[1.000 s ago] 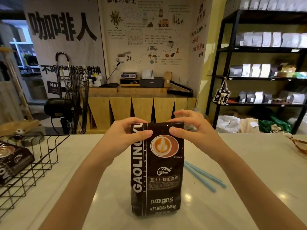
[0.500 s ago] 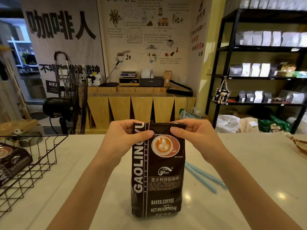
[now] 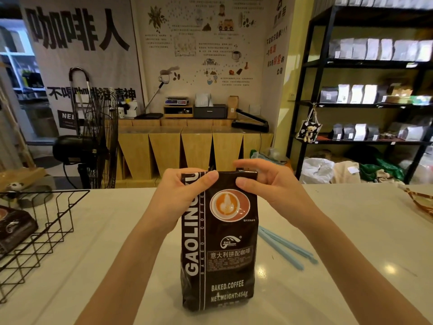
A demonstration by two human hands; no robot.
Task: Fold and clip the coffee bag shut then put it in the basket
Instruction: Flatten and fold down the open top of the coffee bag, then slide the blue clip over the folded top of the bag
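Observation:
A dark brown coffee bag [image 3: 220,254] stands upright on the white counter, its top edge folded over. My left hand [image 3: 180,195] pinches the bag's top left corner, thumb on the front. My right hand [image 3: 264,184] pinches the top right corner, fingers curled behind the fold. A light blue clip [image 3: 283,247] lies flat on the counter just right of the bag, touched by neither hand. A black wire basket [image 3: 49,221] sits at the left edge of the counter.
Another dark coffee bag [image 3: 14,227] lies inside the basket. A brown patterned object [image 3: 421,201] pokes in at the counter's far right edge. Behind the counter stand a black fan [image 3: 93,141], wooden cabinets and black shelves of bags.
Both hands have rolled the bag's top down a little further, so the bag stands slightly shorter. The right fingers have shifted behind the fold.

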